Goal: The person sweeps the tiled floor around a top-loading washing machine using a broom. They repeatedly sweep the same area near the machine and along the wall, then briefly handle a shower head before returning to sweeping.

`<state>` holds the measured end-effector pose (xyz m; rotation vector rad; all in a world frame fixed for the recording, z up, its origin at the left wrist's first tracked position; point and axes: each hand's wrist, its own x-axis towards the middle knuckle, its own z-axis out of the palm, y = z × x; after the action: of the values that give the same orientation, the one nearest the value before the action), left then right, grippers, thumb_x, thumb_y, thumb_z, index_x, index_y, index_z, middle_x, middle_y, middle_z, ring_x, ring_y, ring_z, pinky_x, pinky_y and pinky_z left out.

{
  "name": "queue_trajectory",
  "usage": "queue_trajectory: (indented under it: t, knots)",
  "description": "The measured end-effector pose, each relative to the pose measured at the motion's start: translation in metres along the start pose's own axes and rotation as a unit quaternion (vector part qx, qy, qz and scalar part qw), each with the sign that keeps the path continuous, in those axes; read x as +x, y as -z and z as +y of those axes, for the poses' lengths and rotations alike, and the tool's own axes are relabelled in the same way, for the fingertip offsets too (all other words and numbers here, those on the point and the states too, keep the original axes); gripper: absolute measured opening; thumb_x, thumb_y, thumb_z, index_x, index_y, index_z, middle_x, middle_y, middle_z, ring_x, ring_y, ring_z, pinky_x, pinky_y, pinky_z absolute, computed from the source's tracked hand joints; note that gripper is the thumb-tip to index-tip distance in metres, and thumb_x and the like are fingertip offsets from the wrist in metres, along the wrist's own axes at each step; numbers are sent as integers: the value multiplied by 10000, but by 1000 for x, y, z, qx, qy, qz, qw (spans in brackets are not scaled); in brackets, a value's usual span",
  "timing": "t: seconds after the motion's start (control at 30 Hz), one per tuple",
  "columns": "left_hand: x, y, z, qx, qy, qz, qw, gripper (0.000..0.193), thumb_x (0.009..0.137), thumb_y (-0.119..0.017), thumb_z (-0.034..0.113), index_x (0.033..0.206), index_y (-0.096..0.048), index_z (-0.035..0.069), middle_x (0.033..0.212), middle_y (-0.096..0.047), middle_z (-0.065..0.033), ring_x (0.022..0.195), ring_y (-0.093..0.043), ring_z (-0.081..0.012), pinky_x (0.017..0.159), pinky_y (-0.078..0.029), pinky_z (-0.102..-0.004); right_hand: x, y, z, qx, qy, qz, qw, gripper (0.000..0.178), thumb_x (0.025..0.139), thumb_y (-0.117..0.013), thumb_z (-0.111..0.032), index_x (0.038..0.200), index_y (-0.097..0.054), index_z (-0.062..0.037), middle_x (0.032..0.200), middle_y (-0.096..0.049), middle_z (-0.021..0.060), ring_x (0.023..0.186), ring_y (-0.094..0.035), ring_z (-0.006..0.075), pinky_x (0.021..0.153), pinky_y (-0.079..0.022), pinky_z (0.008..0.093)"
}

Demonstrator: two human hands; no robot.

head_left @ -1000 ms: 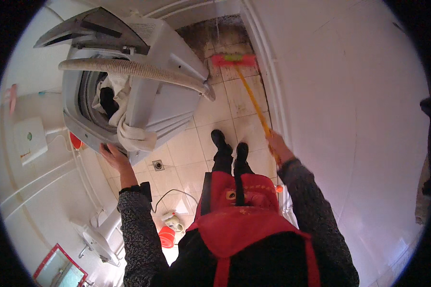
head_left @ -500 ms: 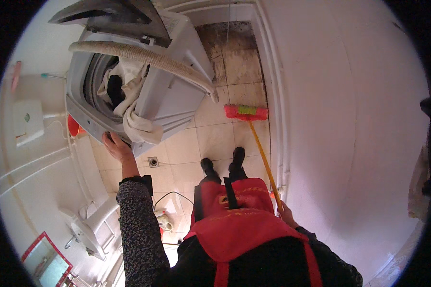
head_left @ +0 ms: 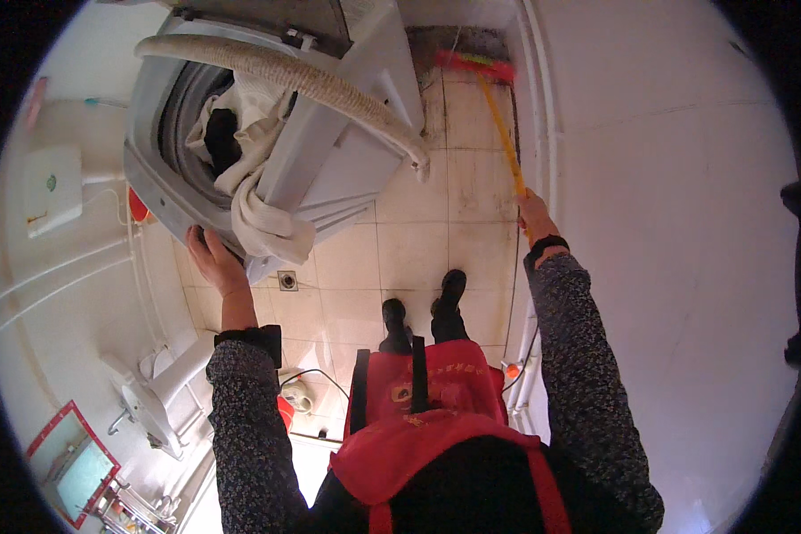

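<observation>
A grey top-loading washing machine (head_left: 365,160) stands tilted toward me with its lid raised. My left hand (head_left: 216,260) grips its near corner, thumb and fingers on the rim. White knitted clothes (head_left: 271,227) spill from the tub over the near edge, with a black piece (head_left: 222,141) among them. A ribbed hose (head_left: 276,73) lies across the machine's top. My right hand (head_left: 532,214) is closed round the yellow handle of a broom (head_left: 502,131). The broom's red and green head reaches the dirty tiles in the far corner, beside the machine.
White pipes (head_left: 543,116) run along the right wall. A floor drain (head_left: 287,280) is set in the tiles near the machine. At left are a washbasin (head_left: 147,409) and a red-framed mirror (head_left: 73,463). A black cord (head_left: 316,372) lies near my feet.
My right arm has stretched forward, pushing the broom head away from me into the far corner. My left hand stays on the machine's corner.
</observation>
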<state>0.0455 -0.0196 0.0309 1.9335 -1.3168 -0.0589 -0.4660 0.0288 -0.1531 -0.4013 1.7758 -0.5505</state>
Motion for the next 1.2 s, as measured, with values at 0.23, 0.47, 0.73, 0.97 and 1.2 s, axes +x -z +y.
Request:
queue_trajectory:
  t: [0.23,0.47,0.73,0.97,1.2]
  knots:
    - [-2,2,1,13,-26,-12,1000,386,839,-444,254,1102,-453,-29,1155,-438,-171,1042,-418,-317,888,-323,-369,-106,1,131,56,-111,26,992,253,806,-485,-310,980,-488,-127,453,-362,15,331,-366,128,292,-297,278]
    - [-3,4,0,44,-32,-13,998,415,816,-461,293,1102,-462,-9,1180,-424,-161,1070,-400,-321,905,-301,-385,-287,16,289,65,-188,21,980,264,816,-474,-352,931,-471,-114,472,-400,18,329,-394,147,288,-320,292]
    - [-2,4,-2,118,-57,-3,991,437,813,-456,335,1107,-452,12,1205,-396,-156,1095,-380,-322,906,-294,-407,-275,1,290,-32,-177,21,983,282,815,-471,-400,829,-469,-118,476,-398,9,316,-363,132,289,-298,275]
    - [-1,4,-5,93,-39,-18,995,443,813,-453,352,1111,-452,23,1212,-391,-157,1119,-360,-311,930,-261,-406,-110,-20,128,59,-79,57,994,332,793,-480,-440,780,-462,-109,509,-373,-2,380,-344,109,335,-278,268]
    - [-1,2,-7,111,-29,-16,993,453,808,-456,364,1121,-448,36,1236,-375,-149,1148,-331,-303,942,-247,-403,-201,-19,237,6,-144,-2,990,331,771,-473,-448,800,-453,-118,501,-382,10,369,-361,133,328,-313,294]
